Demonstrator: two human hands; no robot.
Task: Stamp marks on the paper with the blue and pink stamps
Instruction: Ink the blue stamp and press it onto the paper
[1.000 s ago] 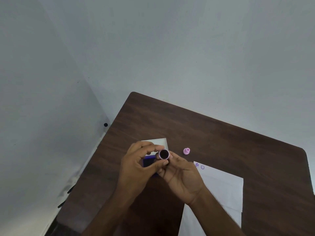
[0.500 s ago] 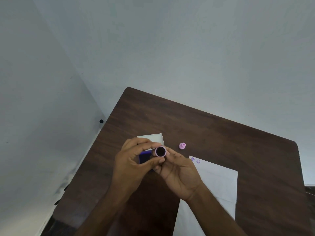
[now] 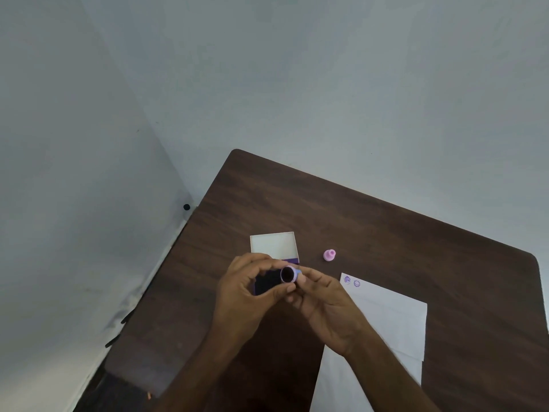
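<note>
Both my hands hold a small round stamp (image 3: 288, 275) above the dark wooden table (image 3: 386, 233); its dark inked face points up at me, and a bit of blue shows at its far side. My left hand (image 3: 248, 295) pinches it from the left, my right hand (image 3: 323, 304) from the right. Under my left fingers lies the purple ink pad (image 3: 264, 285), mostly hidden. The pink stamp (image 3: 329, 254) stands alone on the table behind my hands. The white paper (image 3: 392, 322) lies to the right, with two purple marks (image 3: 352, 281) at its far left corner.
The ink pad's open white lid (image 3: 274, 244) rests just behind the pad. The table's left edge runs close to a grey wall, where a small black knob (image 3: 186, 207) shows. The paper reaches down past the bottom of the view.
My hands have stayed together around the stamp, turning it only slightly. The view has shifted a little, so everything sits a bit lower and to the left than one second ago.
</note>
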